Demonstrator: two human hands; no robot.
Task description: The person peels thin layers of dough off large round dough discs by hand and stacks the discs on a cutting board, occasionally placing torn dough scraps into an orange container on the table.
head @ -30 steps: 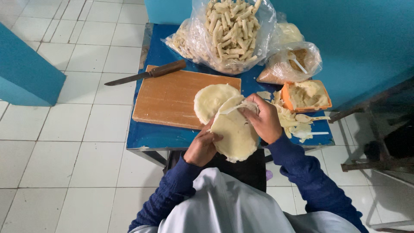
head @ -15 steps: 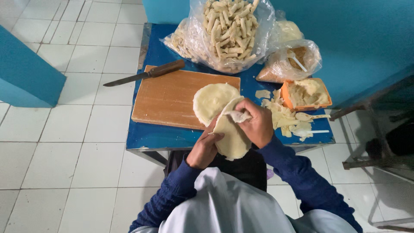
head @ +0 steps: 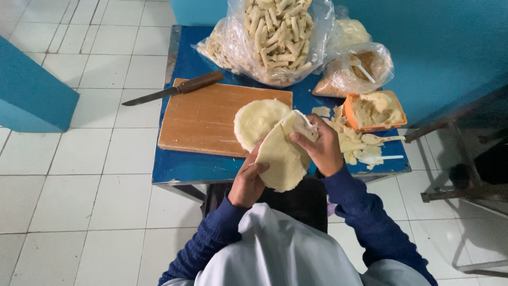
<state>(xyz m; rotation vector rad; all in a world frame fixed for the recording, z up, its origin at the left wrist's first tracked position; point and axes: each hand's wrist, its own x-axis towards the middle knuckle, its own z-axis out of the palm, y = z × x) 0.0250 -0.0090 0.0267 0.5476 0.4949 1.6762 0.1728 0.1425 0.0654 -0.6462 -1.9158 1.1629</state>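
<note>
Both hands pinch the wrapper (head: pixel 283 159): the left hand (head: pixel 247 182) under its near edge, the right hand (head: pixel 317 145) now folding the far right corner inward. It has lifted off the stack (head: pixel 256 119), near the board (head: pixel 211 116).

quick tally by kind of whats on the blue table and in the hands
Round dough sheets: 2, one in the hands, one on the board
Wooden cutting board: 1
Knife: 1
Clear plastic bags: 2, rolls, crumbs
Orange tub: 1
Total: 7
</note>
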